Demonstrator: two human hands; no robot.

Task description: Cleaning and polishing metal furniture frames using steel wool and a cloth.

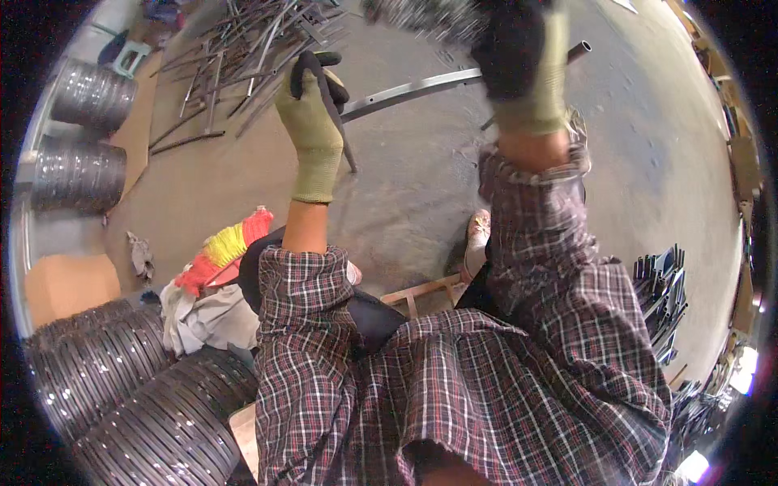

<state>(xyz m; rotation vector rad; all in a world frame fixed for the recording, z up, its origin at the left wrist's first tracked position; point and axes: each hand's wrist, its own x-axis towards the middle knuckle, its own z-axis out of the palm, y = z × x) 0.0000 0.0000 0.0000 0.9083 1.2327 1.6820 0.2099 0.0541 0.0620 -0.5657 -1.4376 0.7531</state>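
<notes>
My left hand (313, 113), in a pale yellow-green glove with black palm and fingers, is closed around one end of a grey metal tube (413, 91). Small holes show along the tube, which stretches to the right and ends in an open round mouth. A thin dark rod (349, 152) slants down below the left glove; whether it joins the tube is unclear. My right hand (523, 69), gloved alike, is raised in front of the tube's right part. Motion smears its fingers, hiding its grip. Beside it, a blurred grey-black glittering thing (429, 18) reaches the upper edge.
Loose metal tubes (235, 61) lie piled on the floor at the far left. Ringed dark bundles (162, 405) stand along the left side, near a grey cloth (207, 316) and red-yellow fabric (225, 247). Upright dark tubes (660, 300) are stacked at the right.
</notes>
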